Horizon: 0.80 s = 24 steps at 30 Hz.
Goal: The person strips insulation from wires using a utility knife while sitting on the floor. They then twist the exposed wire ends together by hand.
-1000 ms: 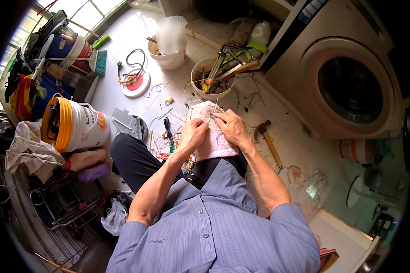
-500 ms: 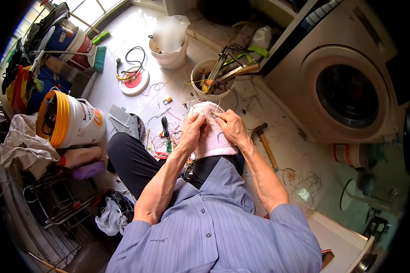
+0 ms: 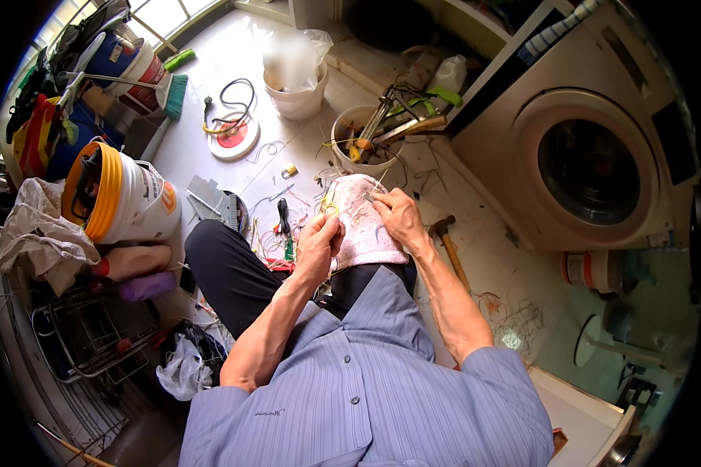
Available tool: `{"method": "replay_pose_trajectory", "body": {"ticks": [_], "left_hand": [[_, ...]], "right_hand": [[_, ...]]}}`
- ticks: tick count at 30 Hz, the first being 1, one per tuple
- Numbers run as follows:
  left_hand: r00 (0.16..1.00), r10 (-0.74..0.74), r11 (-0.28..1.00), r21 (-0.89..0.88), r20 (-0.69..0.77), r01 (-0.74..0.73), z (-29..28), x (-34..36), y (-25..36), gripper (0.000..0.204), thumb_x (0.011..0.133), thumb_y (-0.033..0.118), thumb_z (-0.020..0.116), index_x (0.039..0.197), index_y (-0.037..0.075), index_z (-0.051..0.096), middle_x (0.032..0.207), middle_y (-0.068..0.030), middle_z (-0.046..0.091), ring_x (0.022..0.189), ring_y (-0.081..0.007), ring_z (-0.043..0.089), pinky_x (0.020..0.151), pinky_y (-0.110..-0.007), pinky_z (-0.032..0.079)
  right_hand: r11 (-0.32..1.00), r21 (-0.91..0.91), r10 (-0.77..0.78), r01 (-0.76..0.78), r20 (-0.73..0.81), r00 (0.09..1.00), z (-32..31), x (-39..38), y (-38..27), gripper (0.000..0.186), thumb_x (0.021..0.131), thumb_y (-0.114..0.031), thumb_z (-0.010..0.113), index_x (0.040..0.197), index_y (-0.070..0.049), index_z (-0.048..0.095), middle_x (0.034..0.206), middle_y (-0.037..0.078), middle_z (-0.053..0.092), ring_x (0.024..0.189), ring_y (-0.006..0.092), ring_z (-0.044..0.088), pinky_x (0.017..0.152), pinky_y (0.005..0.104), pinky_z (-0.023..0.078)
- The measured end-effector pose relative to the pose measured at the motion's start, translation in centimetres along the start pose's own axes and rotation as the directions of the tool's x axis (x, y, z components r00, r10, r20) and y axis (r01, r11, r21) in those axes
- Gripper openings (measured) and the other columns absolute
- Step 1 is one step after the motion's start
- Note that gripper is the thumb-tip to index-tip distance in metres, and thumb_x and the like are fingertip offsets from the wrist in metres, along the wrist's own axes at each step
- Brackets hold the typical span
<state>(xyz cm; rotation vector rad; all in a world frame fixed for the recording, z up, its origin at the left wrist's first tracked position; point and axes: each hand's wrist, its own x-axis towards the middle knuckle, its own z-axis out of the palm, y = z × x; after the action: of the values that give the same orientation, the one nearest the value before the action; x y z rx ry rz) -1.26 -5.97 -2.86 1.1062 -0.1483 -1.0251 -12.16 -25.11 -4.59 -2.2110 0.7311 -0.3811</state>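
A pink towel [image 3: 360,233] lies over my knee beneath both hands. My left hand [image 3: 318,243] is closed in a pinch at the towel's left side, with a thin yellow wire [image 3: 332,208] at its fingertips. On the right, my right hand [image 3: 401,216] is closed too, gripping a small grey piece [image 3: 368,198] too small to make out, most of it hidden by the fingers. The hands are apart. Left of the towel, a black cord bundle [image 3: 283,218] and tangled coloured wires [image 3: 269,247] lie on the floor.
Beyond the towel stands a white bucket [image 3: 352,128] of tools and scraps. A hammer [image 3: 453,255] lies to the right, near a washing machine [image 3: 514,156]. Farther off are a cable on a round white lid [image 3: 240,145] and another bucket [image 3: 297,101]. A yellow-rimmed bucket [image 3: 136,202] stands left.
My left hand has drawn back toward me, away from my right hand, and the yellow wire now shows at its fingertips. The right hand stays nearly in place over the towel.
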Motion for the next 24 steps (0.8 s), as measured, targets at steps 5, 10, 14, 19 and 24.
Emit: {"method": "replay_pose_trajectory", "body": {"ticks": [5,10,14,19,24], "left_hand": [[1.0,0.022,1.0,-0.004,0.003,-0.022,-0.6,-2.4,0.9,0.029,0.102,0.027,0.057,0.08,0.009,0.056,0.064,0.0034,0.049,0.05,-0.0047,0.036,0.044,-0.022,0.026],[0.998,0.055,0.998,-0.006,-0.008,-0.055,-1.0,-4.8,2.2,0.029,0.102,0.026,0.056,0.08,0.008,0.055,0.066,0.0025,0.05,0.05,-0.0046,0.035,0.045,-0.022,0.026],[0.996,0.065,0.996,-0.071,0.054,-0.061,-1.7,-6.6,2.4,0.027,0.103,0.023,0.055,0.081,0.007,0.051,0.074,-0.0014,0.053,0.056,-0.0063,0.038,0.047,-0.021,0.027],[0.999,0.04,0.999,-0.032,-0.028,-0.041,-1.6,-7.4,2.3,0.027,0.103,0.023,0.056,0.082,0.006,0.054,0.073,-0.0015,0.055,0.054,-0.0061,0.037,0.047,-0.022,0.028],[0.996,0.064,0.998,-0.018,-0.064,-0.065,-1.3,-8.7,3.0,0.027,0.103,0.024,0.056,0.081,0.007,0.054,0.076,-0.0011,0.057,0.053,-0.0055,0.037,0.047,-0.021,0.028]], "right_hand": [[0.999,-0.001,-0.05,0.05,-0.025,0.998,0.2,-0.1,-0.1,0.025,0.088,-0.016,0.069,0.11,-0.006,0.074,0.087,0.013,0.064,0.08,0.0284,0.064,0.074,0.0347,0.05],[1.0,-0.002,-0.002,0.002,0.012,1.0,-0.2,-0.2,-0.4,0.026,0.088,-0.022,0.066,0.11,-0.009,0.075,0.093,0.014,0.065,0.088,0.0322,0.066,0.078,0.0379,0.052],[1.0,0.003,-0.017,0.017,0.015,1.0,0.0,-0.3,-0.2,0.026,0.089,-0.022,0.066,0.11,-0.01,0.075,0.094,0.013,0.066,0.088,0.0319,0.066,0.078,0.0377,0.052],[1.0,-0.02,-0.02,0.02,0.013,1.0,-0.1,-0.4,-0.5,0.027,0.088,-0.022,0.067,0.111,-0.01,0.075,0.094,0.013,0.065,0.088,0.0319,0.066,0.078,0.0384,0.052],[0.998,-0.069,-0.008,0.009,0.013,1.0,-0.2,-0.6,-0.8,0.027,0.089,-0.022,0.066,0.112,-0.011,0.075,0.094,0.013,0.065,0.088,0.0318,0.066,0.078,0.0384,0.052]]}}
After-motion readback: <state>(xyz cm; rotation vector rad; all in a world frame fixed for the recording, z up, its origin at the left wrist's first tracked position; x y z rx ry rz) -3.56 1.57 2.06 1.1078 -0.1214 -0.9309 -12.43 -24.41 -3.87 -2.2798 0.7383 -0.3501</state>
